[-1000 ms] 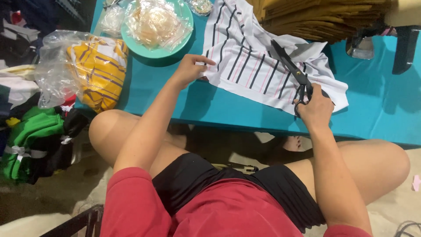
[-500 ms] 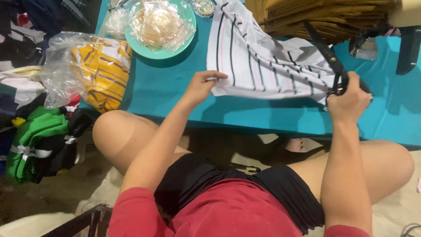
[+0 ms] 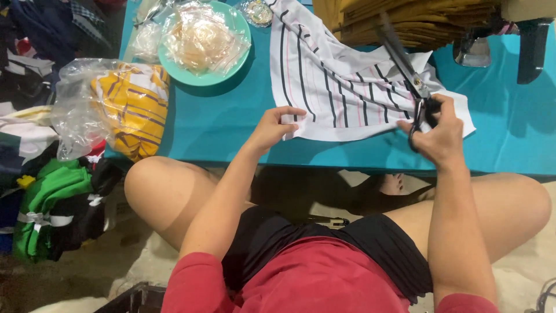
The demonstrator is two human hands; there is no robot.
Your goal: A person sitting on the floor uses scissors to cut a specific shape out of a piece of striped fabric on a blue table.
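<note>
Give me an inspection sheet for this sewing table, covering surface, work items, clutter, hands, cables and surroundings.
Surface: teal table, low, partly covered.
Job's things: white striped fabric; black scissors over it.
Clutter: teal plate of plastic bags; bagged yellow striped garment; tan fabric stack.
Hands: left hand pinches the fabric edge; right hand grips the scissors.
Cables: one at the floor's right edge, unclear.
Surroundings: green and dark clothing piled left.

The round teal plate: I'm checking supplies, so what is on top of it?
On the round teal plate lies a heap of crinkled clear plastic bags with pale contents. What those contents are, and the plate's middle, stay covered.
</note>
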